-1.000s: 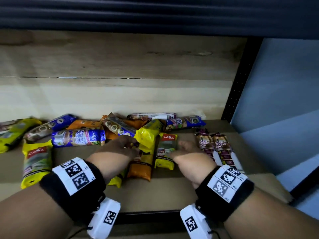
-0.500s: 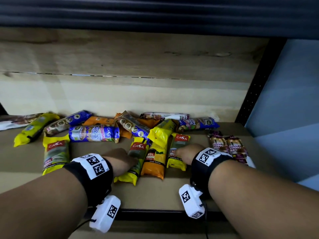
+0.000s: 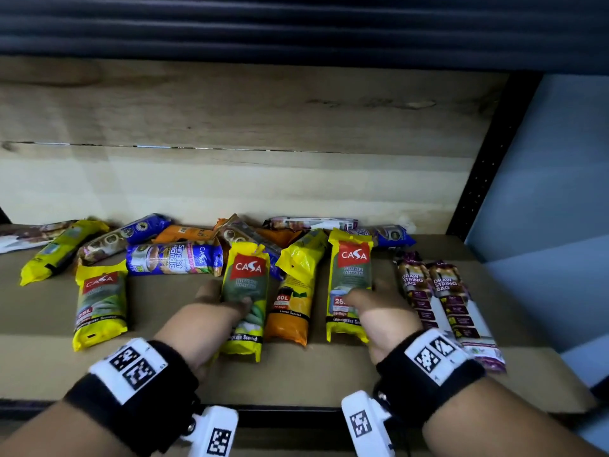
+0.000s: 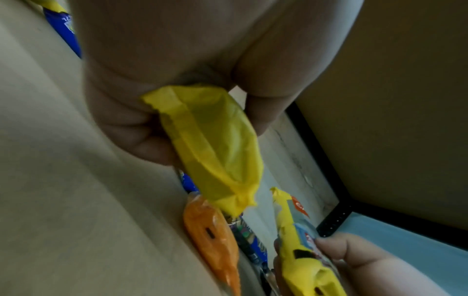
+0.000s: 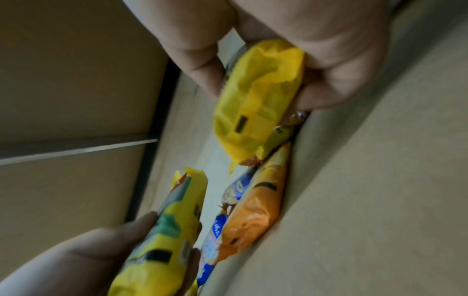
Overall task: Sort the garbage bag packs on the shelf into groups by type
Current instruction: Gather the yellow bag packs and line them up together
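Garbage bag packs lie across the wooden shelf [image 3: 313, 374]. My left hand [image 3: 214, 311] grips a yellow Casa pack [image 3: 245, 291] [image 4: 215, 144] lifted off the board. My right hand [image 3: 379, 311] grips a second yellow Casa 25L pack [image 3: 351, 278] [image 5: 255, 104], also raised. Between them lies an orange 60L pack [image 3: 290, 311] under a plain yellow pack [image 3: 303, 255]. A third yellow Casa pack [image 3: 100, 305] rests at the left. Two purple draw-string packs [image 3: 441, 298] lie side by side at the right.
Behind, against the shelf's back wall, a jumble of blue [image 3: 174, 258], orange [image 3: 184, 234], yellow [image 3: 59, 250] and brown packs. A black upright post [image 3: 484, 166] bounds the shelf at the right, with a blue wall beyond. The shelf above hangs low overhead.
Both hands have closed round a yellow Casa pack each and lifted them; before, they lay among the packs in the pile. The view has drawn closer to the shelf.
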